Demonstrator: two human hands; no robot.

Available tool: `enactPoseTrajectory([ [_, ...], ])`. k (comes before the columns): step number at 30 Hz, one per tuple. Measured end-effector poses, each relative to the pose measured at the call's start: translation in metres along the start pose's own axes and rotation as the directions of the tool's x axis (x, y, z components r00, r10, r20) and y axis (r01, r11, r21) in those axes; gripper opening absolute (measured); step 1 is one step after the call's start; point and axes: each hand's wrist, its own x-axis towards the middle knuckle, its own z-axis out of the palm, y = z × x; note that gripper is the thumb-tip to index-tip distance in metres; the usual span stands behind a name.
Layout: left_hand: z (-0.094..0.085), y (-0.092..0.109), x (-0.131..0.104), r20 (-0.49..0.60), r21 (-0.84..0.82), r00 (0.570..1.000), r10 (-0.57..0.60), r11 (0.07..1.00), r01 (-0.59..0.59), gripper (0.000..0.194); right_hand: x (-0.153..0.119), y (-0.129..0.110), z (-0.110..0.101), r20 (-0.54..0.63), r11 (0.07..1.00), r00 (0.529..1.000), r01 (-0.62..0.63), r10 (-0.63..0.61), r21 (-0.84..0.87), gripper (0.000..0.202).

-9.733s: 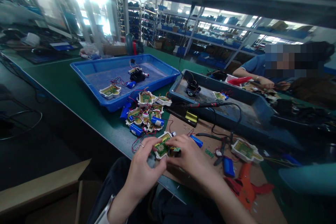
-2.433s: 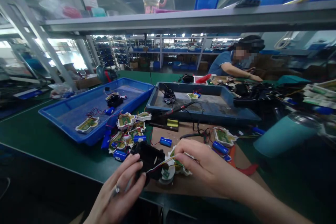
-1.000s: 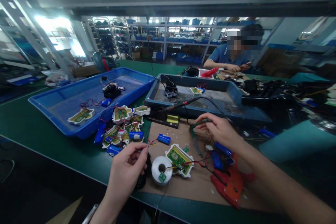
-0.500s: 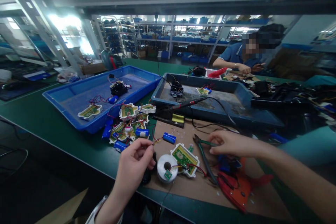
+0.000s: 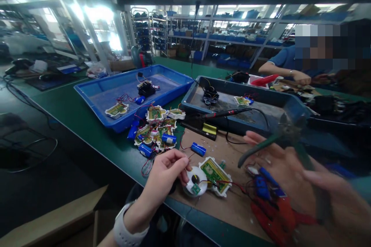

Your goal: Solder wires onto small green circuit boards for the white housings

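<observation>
My left hand (image 5: 169, 170) is closed, thumb against fingertips, on thin wires beside the white solder spool (image 5: 196, 181). Those wires run toward a blue battery cell (image 5: 198, 149). My right hand (image 5: 292, 173), blurred, holds the green-handled cutters (image 5: 303, 154) raised, their jaws pointing up and the handles spread. Next to the spool lies a green circuit board in a white frame (image 5: 216, 175), with red and black wires running right. A small green board (image 5: 196, 189) rests on the spool. Beneath my right hand are blue cells (image 5: 262, 187) and a red-orange tool (image 5: 271, 216).
A pile of framed boards and cells (image 5: 156, 133) lies left of the cardboard mat (image 5: 232, 216). Behind stand a blue tray (image 5: 95, 108) and a grey-blue tray (image 5: 261, 123). A soldering iron (image 5: 223, 113) rests on its holder. Across the bench a person works.
My right hand has picked up the cutters from the mat and lifted them. The view has turned to the right-hand side less, so the bench things appear shifted right. My left hand still pinches the wires.
</observation>
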Motion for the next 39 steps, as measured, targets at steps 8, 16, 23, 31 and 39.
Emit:
enactPoseTrajectory([
  [8, 0.001, 0.005, -0.007, 0.072, 0.075, 0.997, -0.032, 0.997, 0.026, 0.022, 0.019, -0.016, 0.033, 0.251, 0.888, 0.968, 0.098, 0.020, -0.450, 0.023],
  [16, 0.002, 0.010, -0.008, 0.086, 0.137, 0.996, 0.023, 0.990, -0.034, 0.019, 0.023, -0.027, 0.049, 0.493, 0.698, 0.840, 0.214, 0.225, -0.683, 0.018],
  [23, 0.004, 0.011, -0.006, 0.101, 0.090, 0.995, -0.010, 0.996, 0.001, 0.018, 0.020, -0.021, 0.050, 0.499, 0.715, 0.841, 0.216, 0.210, -0.665, 0.019],
  [31, 0.004, 0.010, -0.007, 0.111, 0.103, 0.993, -0.031, 0.995, 0.019, 0.019, 0.020, -0.023, 0.052, 0.484, 0.703, 0.844, 0.198, 0.232, -0.682, 0.019],
  [39, 0.004, 0.010, -0.007, 0.083, 0.116, 0.995, -0.063, 0.992, 0.054, 0.022, 0.020, -0.022, 0.053, 0.502, 0.719, 0.830, 0.193, 0.243, -0.667, 0.022],
])
